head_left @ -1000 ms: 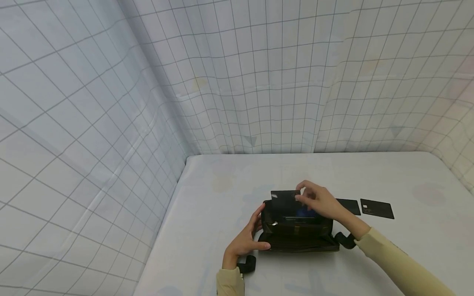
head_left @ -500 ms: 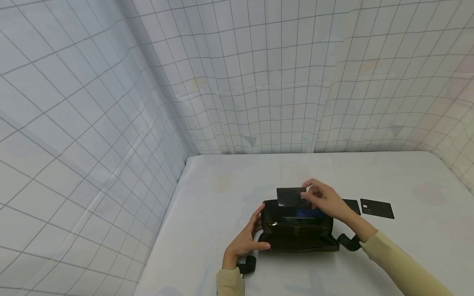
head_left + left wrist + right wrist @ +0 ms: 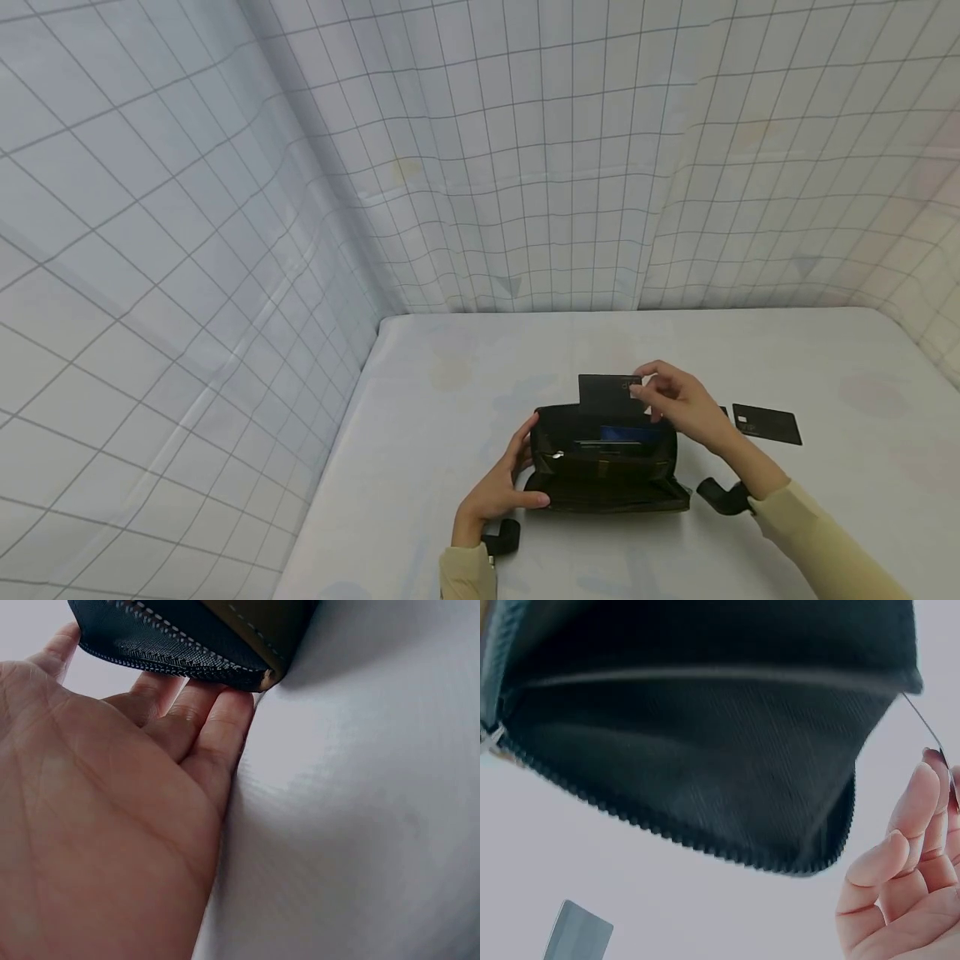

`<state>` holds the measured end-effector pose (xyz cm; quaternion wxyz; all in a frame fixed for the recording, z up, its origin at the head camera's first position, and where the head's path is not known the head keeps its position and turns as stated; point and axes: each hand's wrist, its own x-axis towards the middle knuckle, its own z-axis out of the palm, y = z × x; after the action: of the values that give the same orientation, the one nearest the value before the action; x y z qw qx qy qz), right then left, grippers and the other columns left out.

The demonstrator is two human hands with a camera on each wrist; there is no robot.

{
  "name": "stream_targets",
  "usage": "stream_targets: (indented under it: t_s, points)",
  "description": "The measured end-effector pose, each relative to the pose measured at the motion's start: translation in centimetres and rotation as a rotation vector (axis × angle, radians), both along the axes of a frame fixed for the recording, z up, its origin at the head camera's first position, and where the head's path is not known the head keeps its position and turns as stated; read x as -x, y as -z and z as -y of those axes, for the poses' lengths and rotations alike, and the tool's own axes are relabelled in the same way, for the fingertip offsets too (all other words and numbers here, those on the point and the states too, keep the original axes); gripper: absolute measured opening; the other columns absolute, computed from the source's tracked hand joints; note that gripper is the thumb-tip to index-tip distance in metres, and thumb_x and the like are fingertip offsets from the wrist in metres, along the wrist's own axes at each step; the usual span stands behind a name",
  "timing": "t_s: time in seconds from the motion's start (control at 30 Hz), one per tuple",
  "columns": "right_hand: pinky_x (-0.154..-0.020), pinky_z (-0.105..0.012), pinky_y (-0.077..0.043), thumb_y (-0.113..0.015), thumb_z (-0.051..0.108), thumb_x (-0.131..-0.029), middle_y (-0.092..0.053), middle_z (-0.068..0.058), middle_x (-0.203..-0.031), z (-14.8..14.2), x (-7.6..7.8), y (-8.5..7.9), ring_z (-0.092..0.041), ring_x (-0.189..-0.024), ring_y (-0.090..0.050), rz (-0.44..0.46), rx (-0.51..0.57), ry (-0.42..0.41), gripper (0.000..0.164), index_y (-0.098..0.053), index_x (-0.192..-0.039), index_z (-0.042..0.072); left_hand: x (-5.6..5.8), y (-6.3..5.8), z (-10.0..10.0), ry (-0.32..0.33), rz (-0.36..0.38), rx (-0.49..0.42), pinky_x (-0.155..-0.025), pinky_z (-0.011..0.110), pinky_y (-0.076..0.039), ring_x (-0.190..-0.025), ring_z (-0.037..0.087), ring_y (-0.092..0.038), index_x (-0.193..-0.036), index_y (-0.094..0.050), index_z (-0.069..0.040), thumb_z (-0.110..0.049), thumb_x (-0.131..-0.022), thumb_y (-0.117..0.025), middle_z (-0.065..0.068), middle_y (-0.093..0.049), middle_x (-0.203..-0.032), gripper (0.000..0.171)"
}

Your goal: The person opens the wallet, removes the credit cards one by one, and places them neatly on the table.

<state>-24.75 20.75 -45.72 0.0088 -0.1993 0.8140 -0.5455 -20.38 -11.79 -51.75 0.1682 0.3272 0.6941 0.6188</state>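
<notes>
A dark zip-around wallet point(image 3: 607, 471) stands spread open on the white table, its inside facing up. My left hand point(image 3: 495, 492) holds its left end, thumb on the front corner and fingers along the side. In the left wrist view those fingers point(image 3: 217, 727) touch the wallet's stitched, zipped end. Above the wallet's back edge, my right hand point(image 3: 682, 408) pinches a black card point(image 3: 606, 393) by its right end. Inside the wallet a blue card point(image 3: 630, 434) shows. The right wrist view catches the wallet's zipper teeth point(image 3: 682, 836) and the pinched card edge-on.
Right of the wallet lies a black card point(image 3: 767, 423) marked VIP. Another dark card point(image 3: 723, 410) is mostly hidden by the right hand. Black wrist cameras point(image 3: 502, 537) sit at both wrists. A white gridded curtain point(image 3: 510, 167) rises behind the table point(image 3: 420, 400).
My right hand has moved up and right with the black card, which now stands higher and further right over the wallet. The left hand and wallet have stayed in place.
</notes>
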Motion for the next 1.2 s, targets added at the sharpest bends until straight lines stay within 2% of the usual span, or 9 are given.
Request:
stream_targets:
  t_s: [0.3, 0.5, 0.93, 1.1, 1.2]
  points:
    - [-0.060, -0.033, -0.051, -0.056, 0.020, -0.098, -0.058, -0.012, -0.079, -1.8, -0.5, -0.3, -0.024, -0.063, -0.057, 0.004, 0.020, 0.070, 0.030, -0.054, -0.123, 0.004, 0.1, 0.1, 0.1, 0.005, -0.010, 0.005, -0.109, 0.045, -0.026, -0.132, 0.036, -0.031, -0.153, 0.002, -0.009, -0.034, -0.084, -0.074, 0.022, -0.017, -0.151, 0.105]
    - [-0.061, -0.035, -0.051, -0.056, 0.023, -0.098, -0.057, -0.017, -0.078, -3.0, -0.8, 0.2, -0.027, -0.063, -0.057, 0.007, 0.004, 0.113, 0.029, -0.054, -0.121, 0.005, 0.2, 0.1, 0.2, 0.008, -0.014, 0.001, -0.109, 0.045, -0.026, -0.133, 0.034, -0.030, -0.153, 0.002, -0.008, -0.033, -0.084, -0.074, 0.023, -0.017, -0.151, 0.105]
    - [-0.060, -0.032, -0.051, -0.055, 0.024, -0.099, -0.058, -0.015, -0.077, -5.1, -1.6, 1.0, -0.026, -0.063, -0.057, 0.011, -0.024, 0.196, 0.030, -0.053, -0.120, 0.003, 0.1, 0.1, 0.2, 0.007, -0.008, 0.000, -0.109, 0.044, -0.026, -0.135, 0.035, -0.027, -0.153, 0.001, -0.009, -0.032, -0.085, -0.074, 0.021, -0.015, -0.152, 0.104]
    - [-0.054, -0.031, -0.048, -0.054, 0.025, -0.099, -0.058, -0.016, -0.076, -6.3, -1.9, 1.5, -0.022, -0.061, -0.056, 0.027, -0.022, 0.233, 0.030, -0.052, -0.120, 0.003, 0.2, 0.1, 0.1, 0.011, 0.005, -0.001, -0.109, 0.044, -0.025, -0.136, 0.035, -0.025, -0.153, 0.001, -0.011, -0.033, -0.084, -0.074, 0.020, -0.014, -0.153, 0.104]
    - [-0.054, -0.029, -0.047, -0.054, 0.025, -0.099, -0.056, -0.019, -0.076, -7.0, -2.1, 1.9, -0.024, -0.062, -0.056, 0.032, -0.022, 0.251, 0.030, -0.051, -0.119, 0.002, 0.2, 0.2, 0.1, 0.011, 0.007, -0.001, -0.109, 0.044, -0.025, -0.135, 0.035, -0.026, -0.153, 0.001, -0.011, -0.033, -0.084, -0.074, 0.020, -0.014, -0.153, 0.104]
